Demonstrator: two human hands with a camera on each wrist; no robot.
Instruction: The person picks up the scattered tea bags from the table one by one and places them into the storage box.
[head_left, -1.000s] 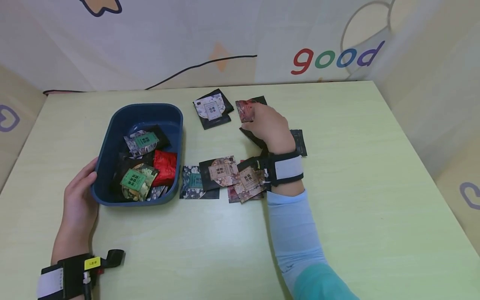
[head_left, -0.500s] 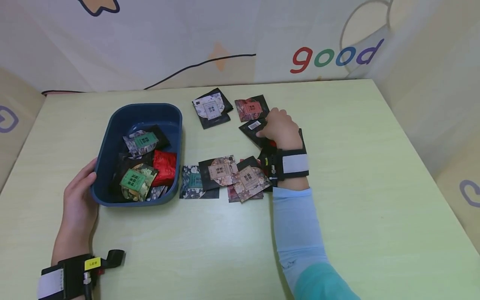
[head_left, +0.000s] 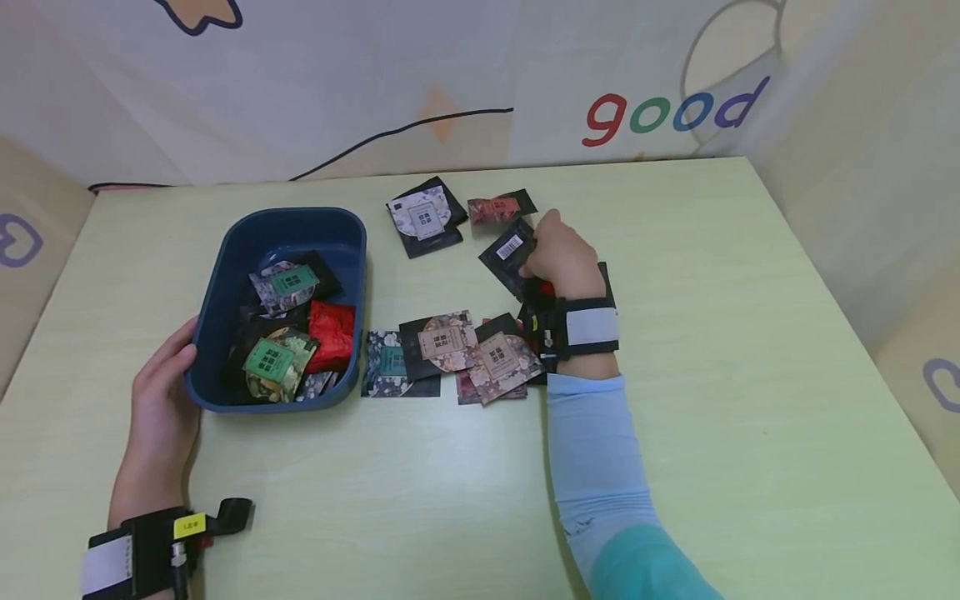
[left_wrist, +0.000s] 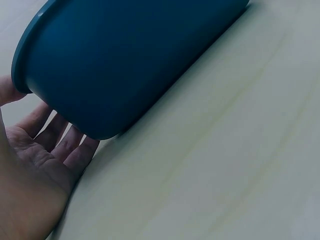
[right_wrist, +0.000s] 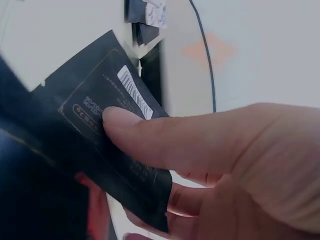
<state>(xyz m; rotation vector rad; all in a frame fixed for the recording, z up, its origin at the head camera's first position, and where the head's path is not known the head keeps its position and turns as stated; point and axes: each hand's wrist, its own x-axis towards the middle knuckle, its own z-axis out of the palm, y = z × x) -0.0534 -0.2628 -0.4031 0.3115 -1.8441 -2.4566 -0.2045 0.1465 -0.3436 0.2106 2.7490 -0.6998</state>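
Note:
My right hand (head_left: 564, 254) pinches a black sachet (head_left: 513, 250) with a white barcode on its back, thumb on top and fingers beneath, as the right wrist view shows. The sachet is tilted up, with one corner close to a red-labelled sachet (head_left: 497, 208). Under the right wrist lie more dark packets, mostly hidden. My left hand (head_left: 167, 383) rests against the outer left wall of a blue plastic bin (head_left: 358, 275). In the left wrist view its extended fingers (left_wrist: 75, 145) touch the bin's lower wall. Several sachets lie inside the bin, among them a shiny red one (head_left: 331, 335).
Between the bin and the right arm lies a row of overlapping sachets, with a pink-labelled one (head_left: 438, 343) and a brown-labelled one (head_left: 498, 357). A white-labelled sachet (head_left: 426, 218) lies on another at the back of the pale table (head_left: 750, 375). A printed curtain (head_left: 337, 83) hangs behind.
My right hand has left the red-labelled sachet and moved right and toward me. It has taken the black barcoded sachet and tipped it up. The left hand and bin stay in place.

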